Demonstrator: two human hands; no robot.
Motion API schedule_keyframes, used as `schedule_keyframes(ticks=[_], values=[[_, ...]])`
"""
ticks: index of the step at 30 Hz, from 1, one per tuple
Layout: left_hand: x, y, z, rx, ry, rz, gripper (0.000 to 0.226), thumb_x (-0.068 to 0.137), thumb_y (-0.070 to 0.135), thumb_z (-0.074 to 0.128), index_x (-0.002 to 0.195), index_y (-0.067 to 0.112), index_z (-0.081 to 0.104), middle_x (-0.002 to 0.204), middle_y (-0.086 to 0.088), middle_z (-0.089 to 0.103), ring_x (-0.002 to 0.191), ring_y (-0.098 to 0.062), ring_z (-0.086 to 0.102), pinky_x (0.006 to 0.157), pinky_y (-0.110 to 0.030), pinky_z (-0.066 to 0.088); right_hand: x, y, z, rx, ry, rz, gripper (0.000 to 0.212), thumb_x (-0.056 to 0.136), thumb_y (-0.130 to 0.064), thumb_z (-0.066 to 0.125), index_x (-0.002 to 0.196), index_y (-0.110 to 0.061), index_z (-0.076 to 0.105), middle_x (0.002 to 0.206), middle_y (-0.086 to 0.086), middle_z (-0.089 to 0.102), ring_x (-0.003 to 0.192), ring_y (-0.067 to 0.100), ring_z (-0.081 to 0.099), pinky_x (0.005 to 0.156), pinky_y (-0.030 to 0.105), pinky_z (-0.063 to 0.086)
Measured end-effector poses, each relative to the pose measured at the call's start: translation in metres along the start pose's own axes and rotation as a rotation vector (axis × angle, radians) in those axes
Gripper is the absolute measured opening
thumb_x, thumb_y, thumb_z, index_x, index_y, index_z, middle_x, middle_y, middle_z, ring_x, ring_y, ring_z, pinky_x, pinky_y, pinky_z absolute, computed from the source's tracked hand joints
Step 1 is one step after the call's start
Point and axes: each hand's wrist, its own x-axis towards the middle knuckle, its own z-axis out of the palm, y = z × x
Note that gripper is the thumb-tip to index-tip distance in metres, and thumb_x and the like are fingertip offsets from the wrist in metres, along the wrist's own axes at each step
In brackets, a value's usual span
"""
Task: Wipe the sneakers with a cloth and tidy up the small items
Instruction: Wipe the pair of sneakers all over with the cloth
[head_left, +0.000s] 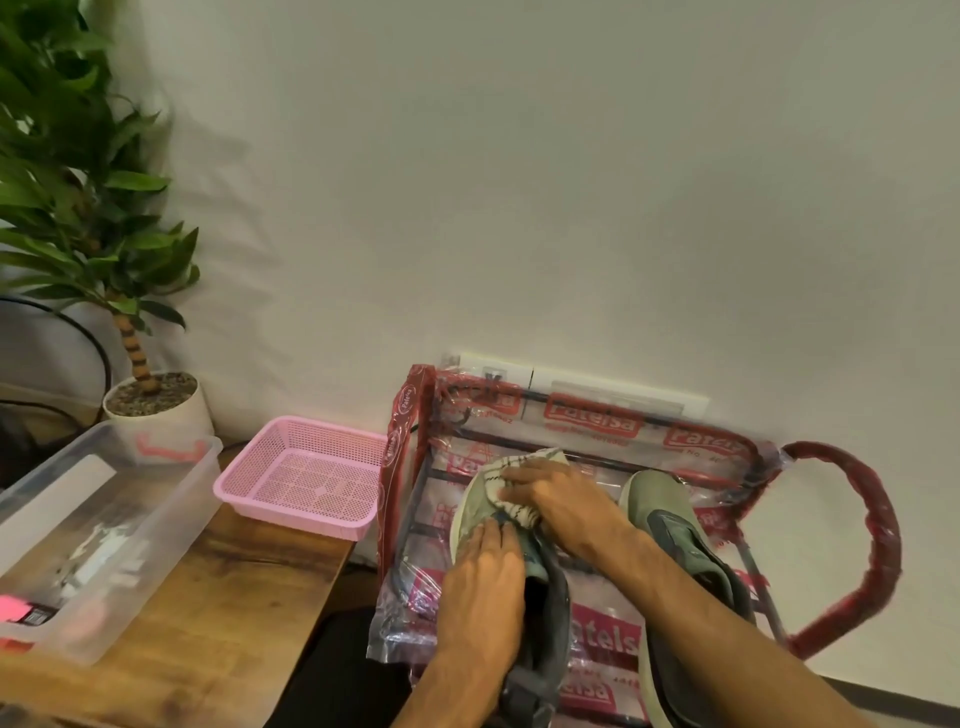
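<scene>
Dim, even indoor light. The plant (78, 182) throws a soft shadow on the wall (519, 182). Edges bow and blur.

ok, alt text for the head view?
The right hand presses a cloth on the toe of a sneaker while the left hand steadies it on a plastic-wrapped rack; a second sneaker sits to its right. A pink basket and clear bin stand on the table at left.
</scene>
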Motion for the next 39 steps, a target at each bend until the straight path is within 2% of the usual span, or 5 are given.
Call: schedule_keyframes(ticks=[7, 11, 16, 31, 39], values=[[-0.001, 0.001, -0.003, -0.029, 0.014, 0.002, 0.067, 0.095, 0.008, 0.054, 0.153, 0.011, 0.02, 0.16, -0.011, 0.022, 0.145, -0.021, 0.028, 0.117, -0.032, 0.029, -0.008, 0.018, 0.0, 0.007, 0.119, 0.138, 0.04, 0.093, -0.006, 0.055, 0.13, -0.022, 0.061, 0.143, -0.001, 0.051, 0.133, 0.023, 0.044, 0.108, 0.036, 0.037], [-0.001, 0.002, -0.002, -0.05, 0.021, -0.019, 0.062, 0.096, 0.01, 0.053, 0.151, 0.012, 0.025, 0.157, -0.008, 0.028, 0.142, -0.019, 0.034, 0.115, -0.031, 0.033, -0.008, 0.0, 0.008, 0.044, 0.014, -0.022, 0.047, 0.09, -0.003, 0.054, 0.134, -0.019, 0.057, 0.147, 0.0, 0.046, 0.138, 0.023, 0.038, 0.113, 0.036, 0.031], [-0.001, 0.003, -0.006, -0.07, 0.016, -0.02, 0.065, 0.094, 0.007, 0.053, 0.152, 0.014, 0.023, 0.158, -0.006, 0.026, 0.141, -0.019, 0.034, 0.113, -0.03, 0.034, -0.009, 0.01, 0.003, 0.072, 0.12, 0.189, 0.035, 0.096, -0.014, 0.053, 0.13, -0.021, 0.061, 0.142, -0.002, 0.053, 0.132, 0.022, 0.046, 0.106, 0.036, 0.039], [-0.002, 0.004, -0.008, -0.042, -0.003, -0.012, 0.062, 0.094, 0.011, 0.055, 0.149, 0.015, 0.028, 0.156, -0.006, 0.03, 0.139, -0.019, 0.036, 0.114, -0.03, 0.033, -0.018, 0.006, 0.002, 0.024, 0.057, 0.073, 0.042, 0.093, -0.008, 0.056, 0.133, -0.023, 0.059, 0.145, -0.004, 0.049, 0.136, 0.019, 0.041, 0.111, 0.035, 0.032], [-0.004, 0.004, -0.004, -0.03, 0.009, -0.02, 0.065, 0.096, 0.012, 0.054, 0.152, 0.013, 0.022, 0.158, -0.008, 0.026, 0.144, -0.019, 0.029, 0.117, -0.031, 0.027, 0.003, -0.01, 0.012, -0.011, 0.148, 0.17, 0.031, 0.082, -0.007, 0.063, 0.111, -0.016, 0.069, 0.119, 0.002, 0.066, 0.114, 0.026, 0.058, 0.096, 0.039, 0.047]])
